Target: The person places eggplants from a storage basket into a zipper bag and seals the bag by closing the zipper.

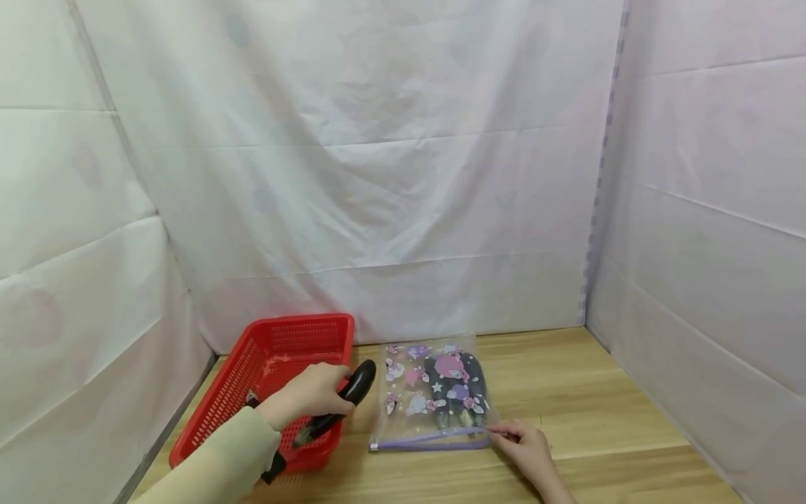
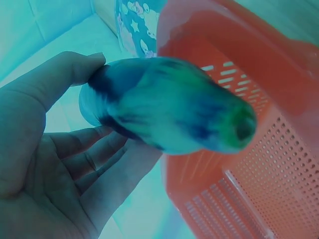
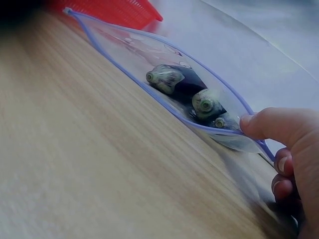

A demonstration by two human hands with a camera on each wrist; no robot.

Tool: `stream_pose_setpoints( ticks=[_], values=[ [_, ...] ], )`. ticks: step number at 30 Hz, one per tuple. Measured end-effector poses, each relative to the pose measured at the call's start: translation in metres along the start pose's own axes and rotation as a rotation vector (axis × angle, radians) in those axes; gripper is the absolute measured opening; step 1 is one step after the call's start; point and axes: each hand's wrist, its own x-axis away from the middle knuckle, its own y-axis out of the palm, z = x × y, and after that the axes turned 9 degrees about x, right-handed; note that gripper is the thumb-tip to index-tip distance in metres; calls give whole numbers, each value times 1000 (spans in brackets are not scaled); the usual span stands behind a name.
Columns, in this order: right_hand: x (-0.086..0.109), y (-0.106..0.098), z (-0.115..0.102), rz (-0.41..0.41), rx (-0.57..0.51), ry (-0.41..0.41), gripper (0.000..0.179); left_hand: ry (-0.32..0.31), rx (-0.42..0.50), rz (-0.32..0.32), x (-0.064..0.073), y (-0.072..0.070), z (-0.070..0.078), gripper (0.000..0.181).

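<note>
Eggplant [image 1: 361, 381] at lower centre-left of the frame, the left hand [image 1: 315, 393] wrapping thumb and fingers round it by the red basket [image 1: 308, 336]; lower right of centre, the right hand [image 1: 525, 449] pinches the zip bag [image 1: 415, 402] at its parted mouth, three more eggplants [image 3: 205, 105] inside.

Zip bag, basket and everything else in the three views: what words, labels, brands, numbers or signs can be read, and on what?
No readable text in any view.
Zip bag: printed cartoon figures and a star; any tiny lettering among them is too small to read.
Red basket: no marking visible.
Eggplant in the left hand: no label visible.
</note>
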Motion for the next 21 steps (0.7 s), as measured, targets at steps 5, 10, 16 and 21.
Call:
stream_pose_setpoints(
  ticks=[5, 10, 16, 21],
  values=[
    [0, 0, 0, 6, 4, -25, 19, 24, -16, -12, -1, 5, 3, 51],
    [1, 0, 0, -6, 7, -15, 19, 54, -23, -25, -2, 10, 3, 51],
    [0, -1, -3, -22, 1, 20, 18, 87, -4, -37, -1, 15, 6, 47],
    [-5, -3, -3, -53, 7, 52, 17, 100, -34, -41, -1, 19, 13, 46]
  ],
)
